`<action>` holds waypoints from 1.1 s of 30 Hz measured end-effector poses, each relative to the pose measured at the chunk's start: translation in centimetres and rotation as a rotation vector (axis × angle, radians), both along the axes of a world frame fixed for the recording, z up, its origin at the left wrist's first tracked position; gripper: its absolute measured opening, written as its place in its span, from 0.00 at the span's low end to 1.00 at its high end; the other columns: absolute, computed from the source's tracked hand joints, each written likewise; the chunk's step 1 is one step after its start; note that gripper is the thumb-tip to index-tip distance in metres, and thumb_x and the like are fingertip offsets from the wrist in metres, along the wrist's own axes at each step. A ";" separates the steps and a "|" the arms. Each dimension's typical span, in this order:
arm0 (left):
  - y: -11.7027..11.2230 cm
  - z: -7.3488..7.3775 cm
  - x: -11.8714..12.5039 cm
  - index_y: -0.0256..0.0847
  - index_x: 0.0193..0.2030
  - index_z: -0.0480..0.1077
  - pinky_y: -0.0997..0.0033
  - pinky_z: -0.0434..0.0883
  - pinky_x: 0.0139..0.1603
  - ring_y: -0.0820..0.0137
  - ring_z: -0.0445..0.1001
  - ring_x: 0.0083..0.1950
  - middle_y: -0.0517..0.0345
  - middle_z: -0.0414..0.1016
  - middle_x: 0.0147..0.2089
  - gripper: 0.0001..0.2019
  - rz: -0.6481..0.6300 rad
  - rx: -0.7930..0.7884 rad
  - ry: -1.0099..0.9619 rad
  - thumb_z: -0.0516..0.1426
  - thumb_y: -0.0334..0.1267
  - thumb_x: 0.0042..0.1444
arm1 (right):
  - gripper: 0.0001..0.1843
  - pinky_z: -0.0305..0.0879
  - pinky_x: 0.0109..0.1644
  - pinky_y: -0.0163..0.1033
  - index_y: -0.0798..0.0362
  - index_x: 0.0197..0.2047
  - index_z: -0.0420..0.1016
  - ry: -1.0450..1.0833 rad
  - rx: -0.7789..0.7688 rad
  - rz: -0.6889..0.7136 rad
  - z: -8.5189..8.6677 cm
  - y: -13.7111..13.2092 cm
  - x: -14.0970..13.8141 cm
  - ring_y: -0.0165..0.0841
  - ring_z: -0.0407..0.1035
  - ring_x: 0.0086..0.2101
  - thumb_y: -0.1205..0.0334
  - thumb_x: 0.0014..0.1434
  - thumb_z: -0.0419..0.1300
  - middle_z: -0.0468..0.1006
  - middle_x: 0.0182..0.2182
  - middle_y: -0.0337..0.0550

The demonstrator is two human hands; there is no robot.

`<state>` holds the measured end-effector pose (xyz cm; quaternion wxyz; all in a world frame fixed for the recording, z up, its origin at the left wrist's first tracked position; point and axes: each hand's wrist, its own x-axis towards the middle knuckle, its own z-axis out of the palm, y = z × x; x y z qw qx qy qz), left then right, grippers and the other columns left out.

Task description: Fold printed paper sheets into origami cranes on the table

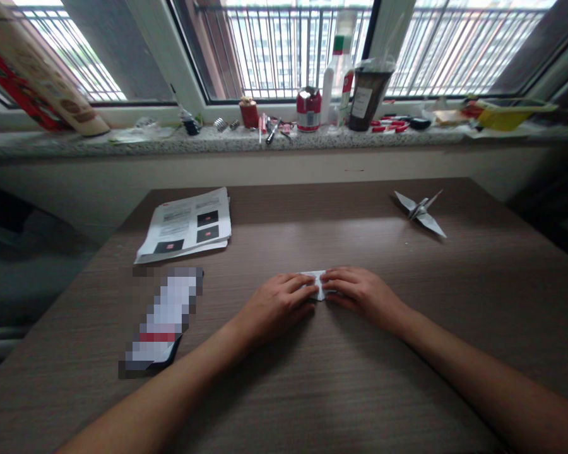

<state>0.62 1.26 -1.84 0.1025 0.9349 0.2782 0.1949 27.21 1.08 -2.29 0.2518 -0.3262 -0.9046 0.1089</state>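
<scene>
A small piece of folded white paper (pixel 320 292) lies on the brown table, mostly covered by my hands. My left hand (pixel 284 297) holds its left side, with fingers close together and their tips on the paper. From the other side, my right hand (pixel 357 290) grips the right part, its fingers curled over the edge. Only a narrow strip between the fingertips shows, so the paper's full shape is hidden. Both thumbs are largely out of sight beneath the fingers. Farther back on the right rests a folded paper crane (pixel 421 213) with spread wings.
Printed sheets (pixel 189 221) are stacked at the table's back left, with a pixelated phone (pixel 165 318) nearer me by my left forearm. Along the granite windowsill (pixel 218 145) stand a red can (pixel 308 110), a dark cup (pixel 368 98), a bottle (pixel 337 82) and a yellow container (pixel 504 116).
</scene>
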 end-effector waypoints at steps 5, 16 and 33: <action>0.5 -0.4 0.1 0.40 0.54 0.73 0.54 0.76 0.59 0.60 0.78 0.57 0.50 0.79 0.57 0.10 0.020 -0.054 -0.065 0.61 0.35 0.68 | 0.09 0.74 0.58 0.51 0.48 0.52 0.80 0.007 0.030 0.010 -0.1 0.0 0.1 0.41 0.77 0.54 0.61 0.71 0.60 0.82 0.54 0.46; 0.4 -0.7 0.4 0.40 0.50 0.75 0.55 0.76 0.57 0.61 0.79 0.54 0.50 0.80 0.53 0.06 0.081 -0.090 -0.126 0.60 0.36 0.69 | 0.06 0.74 0.56 0.51 0.49 0.48 0.79 0.028 -0.025 -0.026 0.0 -0.1 -0.3 0.42 0.76 0.52 0.62 0.72 0.60 0.82 0.52 0.47; 0.9 -0.5 1.3 0.40 0.43 0.74 0.56 0.76 0.54 0.61 0.77 0.51 0.52 0.79 0.49 0.02 0.189 -0.182 -0.189 0.59 0.32 0.68 | 0.04 0.72 0.52 0.47 0.50 0.43 0.77 0.187 -0.199 -0.110 -0.3 0.1 -1.0 0.40 0.75 0.47 0.66 0.69 0.60 0.81 0.47 0.47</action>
